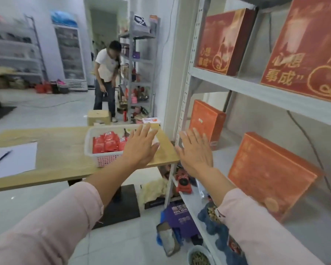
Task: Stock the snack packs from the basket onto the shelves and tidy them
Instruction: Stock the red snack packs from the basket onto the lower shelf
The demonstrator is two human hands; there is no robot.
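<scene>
Our left hand (139, 150) and right hand (196, 154) are both stretched out in front of us, fingers straight and spread, palms turned away, holding nothing. Just behind the left hand sits the basket (105, 162), with the red snack packs (107, 144) piled inside to the left of that hand; whether the hand touches the basket we cannot tell. The packs look like small foil pouches, so we judge them light, soft and a little slick, with contents that may crush; we would pinch each by its sealed edge or flat faces, without squeezing. The basket stands on a wooden table (55, 150), where a sheet of paper (13, 161) and a pen (3, 156) lie well left of both hands. Right of the right hand rises the metal shelf unit (237, 86), with orange boxes (271, 175) at hand level and red boxes (224, 41) above. Far beyond the hands, another person (106, 67) bends by a second rack (141, 36), near a glass-door fridge (69, 54).
</scene>
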